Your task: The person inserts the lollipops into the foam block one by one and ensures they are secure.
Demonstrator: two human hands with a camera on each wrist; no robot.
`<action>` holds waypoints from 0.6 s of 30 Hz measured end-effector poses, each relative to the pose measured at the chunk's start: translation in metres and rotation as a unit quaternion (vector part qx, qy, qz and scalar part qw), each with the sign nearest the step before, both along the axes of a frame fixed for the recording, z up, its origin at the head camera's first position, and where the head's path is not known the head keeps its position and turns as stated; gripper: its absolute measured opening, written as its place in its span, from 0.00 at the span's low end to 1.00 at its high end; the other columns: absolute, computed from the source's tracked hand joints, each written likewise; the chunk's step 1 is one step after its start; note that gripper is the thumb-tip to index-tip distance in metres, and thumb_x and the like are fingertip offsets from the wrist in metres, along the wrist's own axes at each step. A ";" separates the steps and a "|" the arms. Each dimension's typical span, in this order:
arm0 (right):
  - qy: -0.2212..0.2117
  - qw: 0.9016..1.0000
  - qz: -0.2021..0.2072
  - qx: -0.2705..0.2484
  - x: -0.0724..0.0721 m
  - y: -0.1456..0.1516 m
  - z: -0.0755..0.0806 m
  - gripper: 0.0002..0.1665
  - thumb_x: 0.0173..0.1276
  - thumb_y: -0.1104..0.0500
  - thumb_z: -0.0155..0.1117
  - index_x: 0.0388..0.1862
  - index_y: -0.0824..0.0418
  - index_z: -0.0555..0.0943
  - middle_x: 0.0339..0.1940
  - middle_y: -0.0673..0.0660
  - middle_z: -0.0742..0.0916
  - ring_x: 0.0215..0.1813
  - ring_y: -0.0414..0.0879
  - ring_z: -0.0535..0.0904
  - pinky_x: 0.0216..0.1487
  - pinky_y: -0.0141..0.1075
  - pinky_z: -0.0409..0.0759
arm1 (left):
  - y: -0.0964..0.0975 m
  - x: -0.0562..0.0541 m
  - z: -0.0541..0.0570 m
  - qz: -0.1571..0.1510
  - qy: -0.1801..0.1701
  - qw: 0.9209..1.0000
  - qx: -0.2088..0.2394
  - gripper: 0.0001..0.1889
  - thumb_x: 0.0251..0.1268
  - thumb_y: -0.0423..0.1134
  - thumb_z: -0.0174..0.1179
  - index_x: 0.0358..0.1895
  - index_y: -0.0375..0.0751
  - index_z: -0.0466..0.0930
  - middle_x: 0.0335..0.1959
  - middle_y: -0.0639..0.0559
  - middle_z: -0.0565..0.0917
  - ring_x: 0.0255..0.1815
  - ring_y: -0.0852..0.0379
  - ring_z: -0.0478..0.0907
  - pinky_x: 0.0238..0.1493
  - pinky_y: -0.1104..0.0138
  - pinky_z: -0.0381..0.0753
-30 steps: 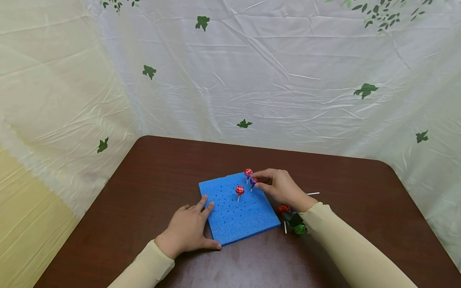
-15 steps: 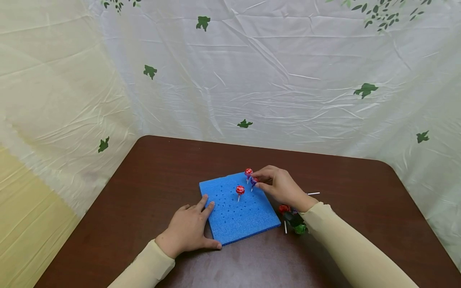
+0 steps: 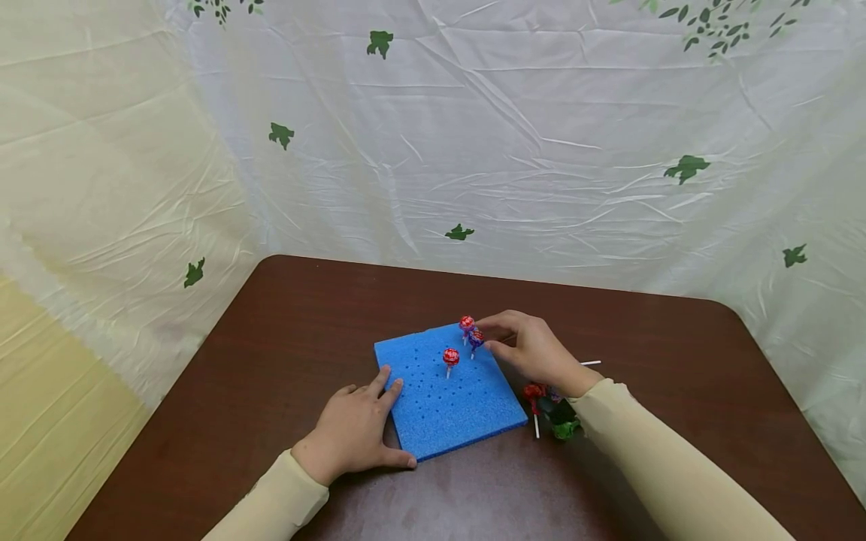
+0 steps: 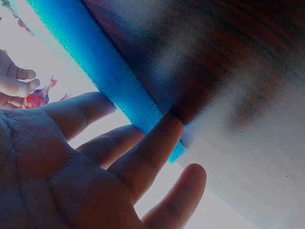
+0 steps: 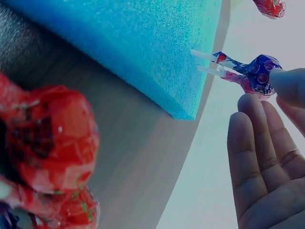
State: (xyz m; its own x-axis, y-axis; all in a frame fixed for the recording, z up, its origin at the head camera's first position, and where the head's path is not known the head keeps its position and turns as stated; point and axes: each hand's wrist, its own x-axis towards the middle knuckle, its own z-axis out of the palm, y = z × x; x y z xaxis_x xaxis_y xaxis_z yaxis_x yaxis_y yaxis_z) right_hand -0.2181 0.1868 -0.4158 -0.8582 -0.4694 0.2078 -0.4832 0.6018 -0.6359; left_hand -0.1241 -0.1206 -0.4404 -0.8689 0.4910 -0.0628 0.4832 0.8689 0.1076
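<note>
A blue foam board [image 3: 433, 421] dotted with small holes lies on the table. Three lollipops stand in it by their sticks: a red one [image 3: 451, 356] near the middle, another red-topped one [image 3: 467, 322] at the far corner, and a purple-blue one [image 3: 476, 338] close beside that. Just right of the purple-blue lollipop is my right hand [image 3: 531, 349], fingers fairly straight and spread. In the right wrist view its thumb [image 5: 288, 86] overlaps the purple-blue wrapper [image 5: 263, 71]. My left hand [image 3: 355, 428] rests along the board's left edge with fingers spread, fingertips touching the foam [image 4: 95, 52].
Loose lollipops lie in a heap right of the board, with red [image 3: 534, 391] and green [image 3: 565, 430] wrappers, partly under my right forearm. A white stick [image 3: 591, 363] shows behind my wrist. Beyond the brown table [image 3: 325, 315] hangs a pale leaf-patterned cloth [image 3: 541, 188].
My right hand has let go of the purple-blue lollipop and drawn slightly to the right, leaving it standing in the foam. The left hand and the board have stayed in place.
</note>
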 end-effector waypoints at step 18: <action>0.002 1.000 -0.018 0.016 0.005 0.028 0.009 0.21 0.68 0.63 0.69 0.60 0.59 0.82 0.53 0.57 0.84 0.48 0.46 0.83 0.47 0.44 0.83 | 0.000 0.001 0.000 -0.002 0.001 1.000 0.005 0.60 0.42 0.81 0.61 0.74 0.39 0.67 0.74 0.37 0.64 0.60 0.41 0.78 0.60 0.48 0.73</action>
State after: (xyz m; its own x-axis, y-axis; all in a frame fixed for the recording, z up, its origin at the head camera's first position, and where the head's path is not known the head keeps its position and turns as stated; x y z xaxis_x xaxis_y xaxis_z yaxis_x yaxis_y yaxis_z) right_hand -0.2136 0.2153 -0.4073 -0.8741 -0.4443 0.1960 -0.4628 0.6396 -0.6139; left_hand -0.1235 -0.1209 -0.4399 -0.8670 0.4950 -0.0572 0.4867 0.8659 0.1152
